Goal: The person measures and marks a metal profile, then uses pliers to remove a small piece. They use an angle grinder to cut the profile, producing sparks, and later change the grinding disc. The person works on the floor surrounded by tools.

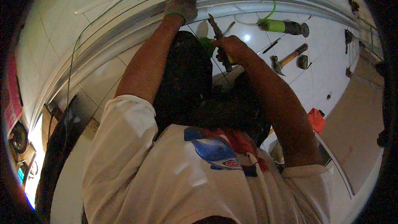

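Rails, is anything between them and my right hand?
Only the tool in your right hand; its head points up toward the rails. Nothing else visible stands between; the green cord crosses the rails farther right.

Glossy white tiled floor, bright light reflection, brown flat surface right, glare lower left

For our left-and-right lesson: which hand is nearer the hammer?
Right. In the picture, the right hand is left of the hammer; the left hand is farther left and higher, at the metal bars.
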Action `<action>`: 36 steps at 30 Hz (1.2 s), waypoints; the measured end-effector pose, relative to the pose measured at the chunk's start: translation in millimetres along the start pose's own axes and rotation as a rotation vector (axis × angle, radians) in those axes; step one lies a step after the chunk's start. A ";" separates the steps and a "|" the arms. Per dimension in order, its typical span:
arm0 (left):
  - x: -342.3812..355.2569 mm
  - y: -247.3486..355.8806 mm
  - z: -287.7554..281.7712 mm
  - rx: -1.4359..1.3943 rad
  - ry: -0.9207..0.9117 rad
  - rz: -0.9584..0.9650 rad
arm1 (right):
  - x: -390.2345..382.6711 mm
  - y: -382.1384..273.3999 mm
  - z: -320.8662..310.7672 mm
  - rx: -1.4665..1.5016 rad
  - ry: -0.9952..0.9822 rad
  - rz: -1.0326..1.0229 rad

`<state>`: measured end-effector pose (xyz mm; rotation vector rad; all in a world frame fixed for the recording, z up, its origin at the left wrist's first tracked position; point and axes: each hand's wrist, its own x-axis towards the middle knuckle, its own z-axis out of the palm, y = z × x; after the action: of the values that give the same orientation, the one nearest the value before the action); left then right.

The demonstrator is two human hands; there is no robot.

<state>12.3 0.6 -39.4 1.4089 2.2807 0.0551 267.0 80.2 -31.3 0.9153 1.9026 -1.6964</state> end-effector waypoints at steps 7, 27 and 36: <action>-3.7 7.9 -2.3 -0.012 0.014 -0.013 | 0.9 -23.4 12.1 0.290 0.159 0.529; -8.1 5.5 -18.6 -0.041 -0.027 0.021 | -6.9 -42.5 12.4 0.253 0.137 0.486; -3.4 -0.6 -20.4 0.011 -0.113 0.081 | 9.4 40.6 25.9 -0.653 0.133 -0.276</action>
<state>4.9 1.5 -20.0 1.4713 2.1355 -0.0114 286.7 58.0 -70.3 0.5296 2.5319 -1.0202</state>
